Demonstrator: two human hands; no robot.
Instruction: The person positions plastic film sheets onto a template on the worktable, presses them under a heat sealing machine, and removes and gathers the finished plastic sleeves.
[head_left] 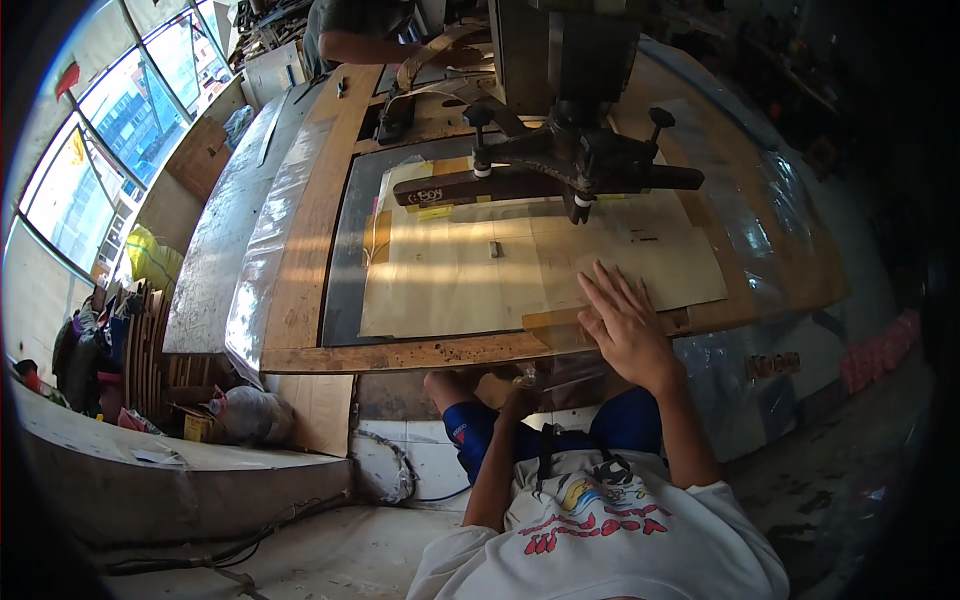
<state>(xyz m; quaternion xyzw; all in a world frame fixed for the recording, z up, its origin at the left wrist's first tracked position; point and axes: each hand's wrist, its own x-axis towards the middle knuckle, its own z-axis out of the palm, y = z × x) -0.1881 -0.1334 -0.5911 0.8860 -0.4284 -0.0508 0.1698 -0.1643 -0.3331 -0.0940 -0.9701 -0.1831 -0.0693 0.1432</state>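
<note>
My right hand (632,328) rests with fingers stretched out at the near right edge of a pale yellow sheet (450,290). The sheet lies in a dark recess framed by wood. A small grey block (494,249) sits near the sheet's middle. Below the table's front edge, by my lap, is my left hand (518,402); its fingers are too dim and small to make out, and whether it holds anything cannot be told. Over the sheet's far part hangs a dark metal bar (550,187) on a machine head (580,130) with black knobs.
A wooden frame (400,354) borders the recess; clear plastic film (270,260) covers the table's sides. At the far side a person's arm (370,48) reaches beside the machine. Stacked boards (145,330) and a filled clear bag (252,414) stand at left. Cables (250,545) run along the floor.
</note>
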